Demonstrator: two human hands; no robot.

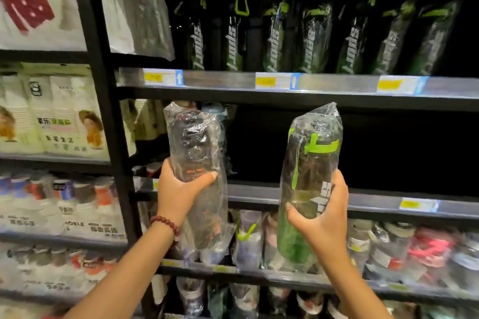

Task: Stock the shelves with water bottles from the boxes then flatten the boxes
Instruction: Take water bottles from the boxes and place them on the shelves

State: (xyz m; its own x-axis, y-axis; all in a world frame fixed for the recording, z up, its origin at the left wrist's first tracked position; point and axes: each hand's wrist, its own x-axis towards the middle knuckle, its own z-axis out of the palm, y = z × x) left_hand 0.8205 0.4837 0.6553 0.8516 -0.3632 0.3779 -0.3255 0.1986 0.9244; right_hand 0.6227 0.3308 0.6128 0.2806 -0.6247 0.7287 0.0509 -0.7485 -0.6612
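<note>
Water bottles in clear plastic wrap are held upright, one in each hand, before a dark shelf (pixel 311 197). The dark bottle (pixel 197 163) sits in the left hand (pixel 178 194), thumb across its front, fingers curled behind. The green-lidded bottle (pixel 308 179) sits in the right hand (pixel 324 217), thumb at its left side, fingers wrapped round its right. A beaded bracelet (pixel 166 223) circles the left wrist.

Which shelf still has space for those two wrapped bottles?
The middle shelf looks bare behind and to the right of the green-capped bottle in the right hand; its depth is too dark to see. The top row of black bottles and the lower shelf are packed. The left hand holds a dark bottle.
</note>
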